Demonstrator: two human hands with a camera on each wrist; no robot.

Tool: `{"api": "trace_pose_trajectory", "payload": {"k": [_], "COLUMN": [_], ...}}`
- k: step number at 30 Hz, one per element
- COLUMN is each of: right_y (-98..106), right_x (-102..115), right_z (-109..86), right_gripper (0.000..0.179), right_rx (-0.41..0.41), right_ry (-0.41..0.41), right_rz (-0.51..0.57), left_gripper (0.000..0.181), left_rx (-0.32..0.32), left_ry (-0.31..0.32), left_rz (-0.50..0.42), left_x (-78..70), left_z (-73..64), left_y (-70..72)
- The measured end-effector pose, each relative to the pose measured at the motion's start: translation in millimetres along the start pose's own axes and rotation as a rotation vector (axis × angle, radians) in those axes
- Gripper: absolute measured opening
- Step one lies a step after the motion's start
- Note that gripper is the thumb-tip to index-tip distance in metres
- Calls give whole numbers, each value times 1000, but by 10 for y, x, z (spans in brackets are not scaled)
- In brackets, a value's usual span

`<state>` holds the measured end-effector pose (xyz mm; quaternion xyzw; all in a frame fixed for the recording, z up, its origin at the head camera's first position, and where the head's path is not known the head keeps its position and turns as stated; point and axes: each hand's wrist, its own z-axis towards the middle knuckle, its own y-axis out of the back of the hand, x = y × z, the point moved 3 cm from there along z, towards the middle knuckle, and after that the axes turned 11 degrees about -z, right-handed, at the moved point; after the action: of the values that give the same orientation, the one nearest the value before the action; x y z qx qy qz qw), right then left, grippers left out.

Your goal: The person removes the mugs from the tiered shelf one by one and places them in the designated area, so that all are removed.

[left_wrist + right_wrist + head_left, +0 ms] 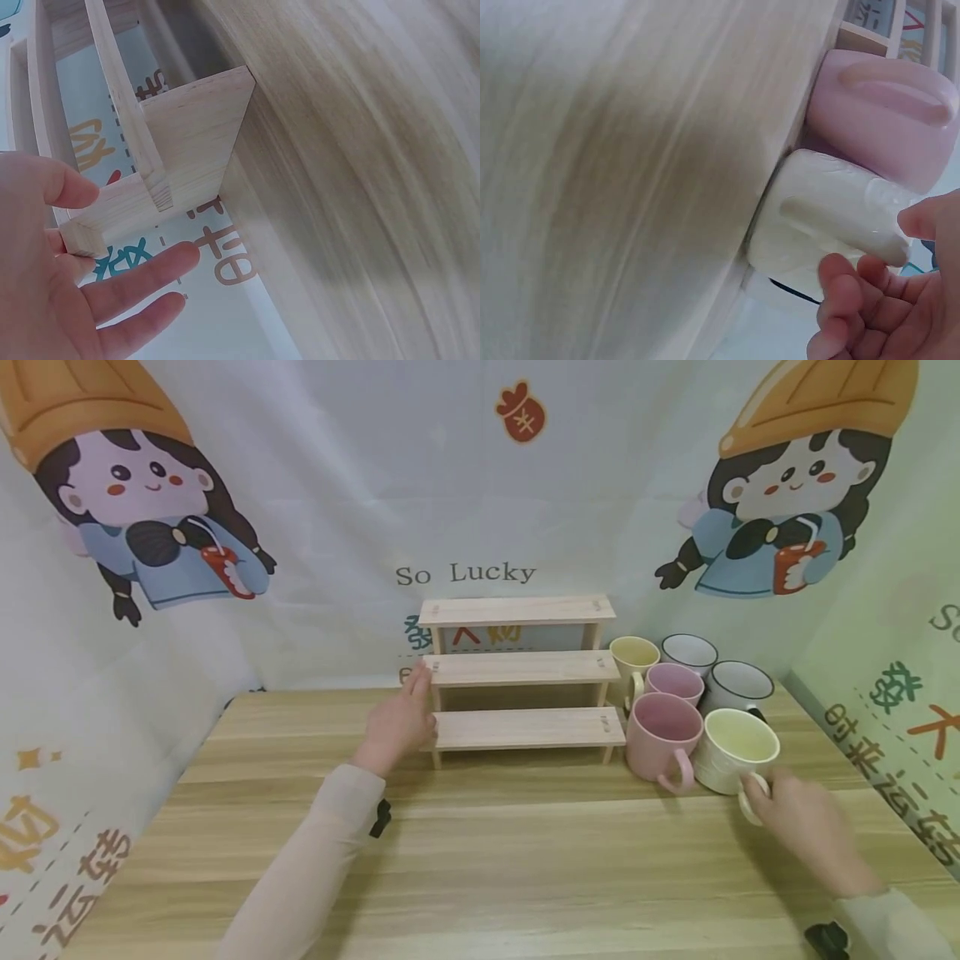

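Note:
My right hand [813, 831] holds the handle of a pale yellow mug [738, 747] at the front right. In the right wrist view its thumb and curled fingers [841, 292] are at that handle, and the mug stands upright. A pink mug [660, 735] stands directly beside it on the left. My left hand [399, 727] is at the left side of a three-step wooden rack [525, 731]. Its fingertips touch the end of the middle step. In the left wrist view two fingers [142, 281] extend past the rack's end.
Behind the front mugs stand a smaller pink mug [673, 683], a yellow mug [633, 653] and two white mugs with dark rims, one a white mug [738, 685] on the right. The wood-grain table [525, 860] meets a printed cloth backdrop [337, 527] behind the rack.

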<state>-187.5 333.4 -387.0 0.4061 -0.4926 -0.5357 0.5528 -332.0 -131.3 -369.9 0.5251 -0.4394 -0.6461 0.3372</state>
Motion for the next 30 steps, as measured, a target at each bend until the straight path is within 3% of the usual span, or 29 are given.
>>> {"api": "trace_pose_trajectory", "payload": {"k": [4, 22, 30], "right_y": [52, 234, 229], "right_x": [17, 239, 346], "right_z": [-12, -15, 55], "right_gripper": [41, 45, 59], "right_rx": [-11, -280, -253], "right_ry": [-9, 28, 115], "right_rz": [12, 18, -21], "left_gripper": [76, 71, 76], "left_rx": [16, 25, -18], "left_ry": [-5, -37, -60], "left_rz": [-34, -81, 11], "left_x": [5, 93, 110], "left_z": [-27, -109, -209], "left_y": [34, 87, 77]}}
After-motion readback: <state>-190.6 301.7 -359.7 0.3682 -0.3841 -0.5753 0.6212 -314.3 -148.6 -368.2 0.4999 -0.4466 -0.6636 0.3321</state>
